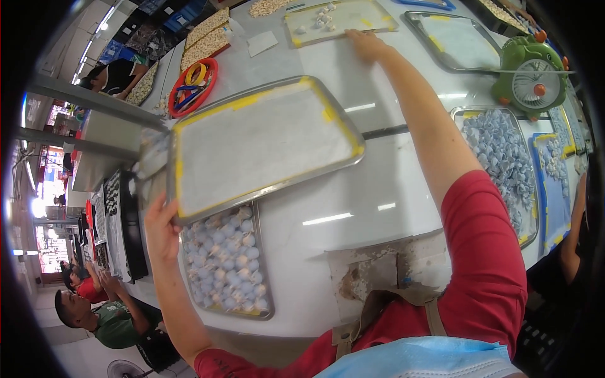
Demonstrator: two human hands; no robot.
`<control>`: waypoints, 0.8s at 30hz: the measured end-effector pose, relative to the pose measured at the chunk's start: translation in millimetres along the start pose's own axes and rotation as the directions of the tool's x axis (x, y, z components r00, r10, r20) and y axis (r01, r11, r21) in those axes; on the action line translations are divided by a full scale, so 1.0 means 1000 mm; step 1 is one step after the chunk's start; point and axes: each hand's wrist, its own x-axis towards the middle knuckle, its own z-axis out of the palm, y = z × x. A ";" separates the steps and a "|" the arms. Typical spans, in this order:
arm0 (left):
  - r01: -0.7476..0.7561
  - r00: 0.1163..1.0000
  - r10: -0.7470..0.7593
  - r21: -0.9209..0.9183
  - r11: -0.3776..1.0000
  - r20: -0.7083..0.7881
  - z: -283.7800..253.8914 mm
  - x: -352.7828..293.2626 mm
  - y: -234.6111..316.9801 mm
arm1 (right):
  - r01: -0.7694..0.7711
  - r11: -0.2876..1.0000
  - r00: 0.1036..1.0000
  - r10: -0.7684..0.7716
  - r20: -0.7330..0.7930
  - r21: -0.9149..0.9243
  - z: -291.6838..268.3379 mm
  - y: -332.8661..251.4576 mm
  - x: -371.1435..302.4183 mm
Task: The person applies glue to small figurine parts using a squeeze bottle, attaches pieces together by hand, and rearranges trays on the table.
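Note:
My left hand [162, 230] grips the near left corner of a metal tray [268, 186], lined with white sheet and edged with yellow tape. Nothing lies on its sheet, and it sits tilted above a second tray of round pale-blue pieces [227, 258], partly covering it. My right arm stretches far forward. At its end my right hand [367, 45] has its fingers curled at the near rim of a shallow yellow-taped tray [372, 25]. Several small white pieces [324, 19] lie on that tray.
A red basket [193, 88] with tools stands at the back left. A green fan [534, 79] and a tray of blue-grey pieces [498, 151] are on the right, below another lined tray [454, 41]. People work at the left [94, 321]; a bare arm [572, 242] shows at right.

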 end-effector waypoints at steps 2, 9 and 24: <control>0.010 0.998 -0.012 -0.035 0.999 -0.061 -0.001 -0.003 -0.001 | -0.043 0.999 0.997 0.043 0.067 0.001 -0.005 -0.007 -0.006; -0.056 0.998 0.049 -0.166 0.985 -0.047 0.010 0.012 -0.002 | 0.230 0.970 0.953 -0.210 0.217 -0.074 -0.037 -0.022 -0.062; -0.061 0.964 0.156 -0.394 0.917 0.215 0.113 0.146 0.000 | 0.419 0.891 0.833 -0.454 0.318 0.176 -0.088 -0.103 -0.181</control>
